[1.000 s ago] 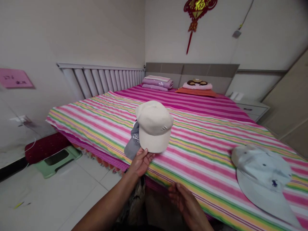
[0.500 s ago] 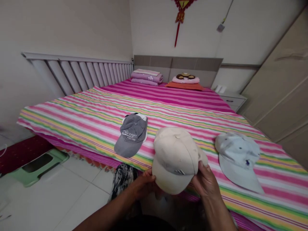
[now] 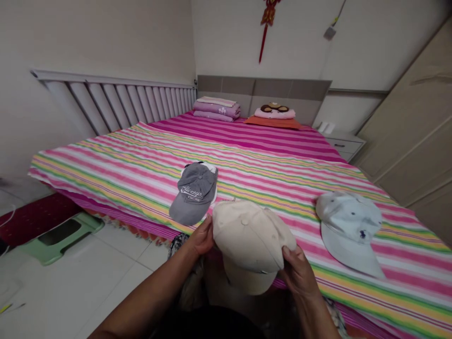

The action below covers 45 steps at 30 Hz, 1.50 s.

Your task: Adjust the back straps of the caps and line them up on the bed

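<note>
A cream baseball cap (image 3: 249, 240) is held over the near edge of the striped bed (image 3: 141, 165), brim toward me. My left hand (image 3: 202, 237) grips its left side and my right hand (image 3: 299, 274) grips its right side, fingers curled on the crown. A grey cap (image 3: 193, 192) with white lettering lies on the bed just beyond my left hand, on top of a white item. A pale blue cap (image 3: 348, 226) lies on the bed to the right of my right hand.
Folded pink bedding (image 3: 217, 108) and a pillow stack (image 3: 273, 115) sit at the headboard. A green stool (image 3: 60, 235) and a red mat (image 3: 31, 216) are on the tiled floor at left. A nightstand (image 3: 341, 141) and a wardrobe (image 3: 413, 132) stand at right.
The cream cap was lifted off the grey cap by my left hand alone, then brought toward me; both hands now hold it, and it has shifted slightly left and tilted.
</note>
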Each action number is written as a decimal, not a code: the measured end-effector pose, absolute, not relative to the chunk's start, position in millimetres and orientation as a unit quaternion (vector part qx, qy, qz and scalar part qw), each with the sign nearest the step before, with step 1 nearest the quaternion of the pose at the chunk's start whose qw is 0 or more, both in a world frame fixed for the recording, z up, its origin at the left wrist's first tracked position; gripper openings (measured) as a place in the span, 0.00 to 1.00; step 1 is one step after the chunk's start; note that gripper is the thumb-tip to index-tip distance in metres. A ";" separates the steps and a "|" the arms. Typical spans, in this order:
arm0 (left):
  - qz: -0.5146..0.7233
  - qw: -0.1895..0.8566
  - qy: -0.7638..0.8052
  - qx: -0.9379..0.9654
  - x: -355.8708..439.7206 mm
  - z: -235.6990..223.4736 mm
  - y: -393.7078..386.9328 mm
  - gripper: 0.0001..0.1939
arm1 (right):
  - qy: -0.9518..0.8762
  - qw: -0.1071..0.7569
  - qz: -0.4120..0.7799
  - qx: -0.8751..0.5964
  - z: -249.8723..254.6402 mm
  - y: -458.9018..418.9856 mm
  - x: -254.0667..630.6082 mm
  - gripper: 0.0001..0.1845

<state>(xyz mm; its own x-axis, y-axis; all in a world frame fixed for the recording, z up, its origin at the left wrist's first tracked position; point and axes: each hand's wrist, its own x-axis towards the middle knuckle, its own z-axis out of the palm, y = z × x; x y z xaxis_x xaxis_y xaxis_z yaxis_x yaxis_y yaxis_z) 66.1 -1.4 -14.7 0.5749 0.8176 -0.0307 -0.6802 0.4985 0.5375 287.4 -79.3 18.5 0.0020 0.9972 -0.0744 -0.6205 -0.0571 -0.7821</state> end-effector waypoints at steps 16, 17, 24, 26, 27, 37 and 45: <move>0.464 0.815 0.172 0.300 67.1 21.9 -12.2 0.25 | -0.275 0.572 0.675 -0.376 15.7 -92.3 301.2 0.26; 0.463 0.815 0.173 0.303 66.2 20.6 -12.2 0.25 | -0.270 0.575 0.677 -0.372 15.7 -92.6 302.5 0.26; 0.452 0.818 0.204 0.290 67.5 16.7 -12.8 0.18 | -0.283 0.526 0.716 -0.361 21.3 -94.7 304.6 0.20; 0.456 0.810 0.202 0.310 69.0 21.3 -13.2 0.17 | -0.286 0.533 0.708 -0.363 20.6 -94.8 303.5 0.20; 0.454 0.807 0.200 0.320 69.6 24.2 -13.6 0.18 | -0.288 0.538 0.702 -0.366 19.7 -95.0 303.5 0.20; 0.369 0.797 0.280 0.388 69.3 43.2 -21.5 0.14 | -0.352 0.491 0.705 -0.371 30.5 -105.5 310.6 0.17; 0.344 0.781 0.258 0.453 73.9 59.7 -29.9 0.11 | -0.415 0.504 0.686 -0.322 50.4 -108.4 303.2 0.11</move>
<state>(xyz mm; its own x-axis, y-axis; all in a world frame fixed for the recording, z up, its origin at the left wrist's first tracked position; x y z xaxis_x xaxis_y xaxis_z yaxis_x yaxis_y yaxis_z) 73.9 -29.9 59.7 0.6297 0.7714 -0.0919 -0.3038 0.3534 0.8848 303.2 -108.4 50.4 -0.2848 0.9583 -0.0235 -0.4247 -0.1481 -0.8931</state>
